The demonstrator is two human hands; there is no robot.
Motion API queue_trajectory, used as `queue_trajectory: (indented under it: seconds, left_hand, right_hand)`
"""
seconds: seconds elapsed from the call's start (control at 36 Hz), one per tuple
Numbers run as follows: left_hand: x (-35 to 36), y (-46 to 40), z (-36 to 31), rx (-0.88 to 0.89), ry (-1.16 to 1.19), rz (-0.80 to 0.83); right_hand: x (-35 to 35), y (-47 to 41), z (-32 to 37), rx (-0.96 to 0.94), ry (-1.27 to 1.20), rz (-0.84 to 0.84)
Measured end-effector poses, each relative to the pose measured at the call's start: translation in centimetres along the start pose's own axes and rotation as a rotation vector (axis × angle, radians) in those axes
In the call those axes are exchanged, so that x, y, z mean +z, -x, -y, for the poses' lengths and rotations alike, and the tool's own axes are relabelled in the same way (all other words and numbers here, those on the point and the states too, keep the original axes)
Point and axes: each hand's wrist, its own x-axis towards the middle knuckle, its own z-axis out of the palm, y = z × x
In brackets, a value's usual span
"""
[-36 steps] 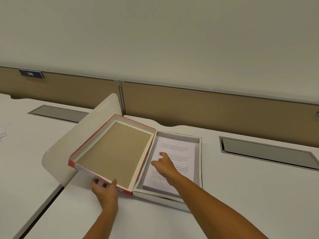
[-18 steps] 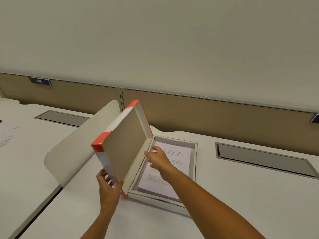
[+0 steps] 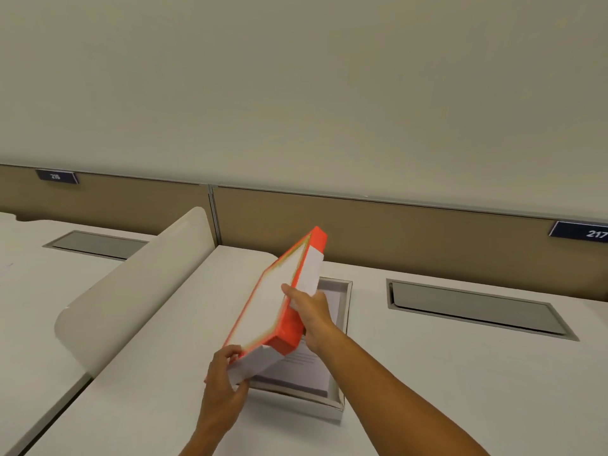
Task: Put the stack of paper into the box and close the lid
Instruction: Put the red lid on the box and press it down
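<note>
On the white desk (image 3: 427, 383) a shallow white cardboard box (image 3: 339, 403) sits open, close to the desk's left edge, where a curved white divider panel (image 3: 138, 291) rises between this desk and the next one. Inside the box lies the stack of white printed paper (image 3: 302, 370), flat against the bottom, with lines of text on its top sheet; most of it is hidden behind the lid and the arms.

The white cardboard lid with its orange-red border (image 3: 273, 307) is held tilted over the box, outer face turned up and to the left, its far corner high and its near end low over the box's near-left corner. It does not sit on the box; whether its low edge touches the box wall I cannot tell.

The left hand (image 3: 227, 386) clamps the lid's near short end, thumb on the outer face and fingers curled under the white side wall. The right hand (image 3: 309, 311) is closed on the lid's long right side, thumb along the orange rim, the other fingers behind it out of sight. Both bare forearms reach in from the near edge of the desk.

A grey recessed cable flap (image 3: 477, 307) is set into the desk towards its far right. Along the back runs a tan partition (image 3: 427, 238) carrying a dark number plate reading 217 (image 3: 582, 230).
</note>
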Motion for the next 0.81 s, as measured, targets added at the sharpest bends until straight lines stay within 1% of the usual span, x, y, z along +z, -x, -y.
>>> queue_trajectory:
  seconds: [0.08, 0.14, 0.19, 0.25, 0.31, 0.33, 0.42, 0.5, 0.61, 0.81]
  left_hand:
    - [-0.5, 0.2, 0.8, 0.047, -0.022, 0.113]
    - [-0.9, 0.0, 0.9, 0.025, 0.006, 0.133]
    - [-1.1, -0.8, 0.7, 0.029, -0.014, 0.069]
    - [-0.9, -2.0, 1.0, 0.022, -0.093, -0.005]
    - [-0.5, -3.5, 1.5, -0.071, -0.175, -0.035]
    - [-0.4, -4.1, 1.7, -0.152, -0.197, -0.025]
    - [-0.1, -5.7, 1.8, -0.361, -0.196, 0.069]
    - [0.3, -6.8, 2.1, -0.448, -0.252, 0.178]
    - [0.6, -8.0, 3.0, -0.463, -0.304, 0.209]
    - [0.8, -8.2, 3.6, -0.415, -0.316, 0.159]
  right_hand:
    - [-1.6, -0.1, -0.8, 0.039, 0.031, -0.066]
    - [-2.5, -0.1, -1.3, 0.062, 0.051, -0.103]
    - [-3.4, -0.3, -1.7, 0.082, 0.056, -0.127]
    - [-4.3, -0.6, -2.2, 0.09, 0.057, -0.138]
    - [-5.1, -0.9, -2.5, 0.099, 0.064, -0.147]
    - [-5.5, -1.0, -2.7, 0.105, 0.069, -0.152]
    - [-6.5, -1.3, -3.3, 0.139, 0.098, -0.166]
    - [-7.4, -1.6, -4.0, 0.162, 0.101, -0.192]
    - [-8.2, -1.9, -5.2, 0.19, 0.1, -0.214]
    - [-9.4, -2.0, -7.7, 0.219, 0.149, -0.336]
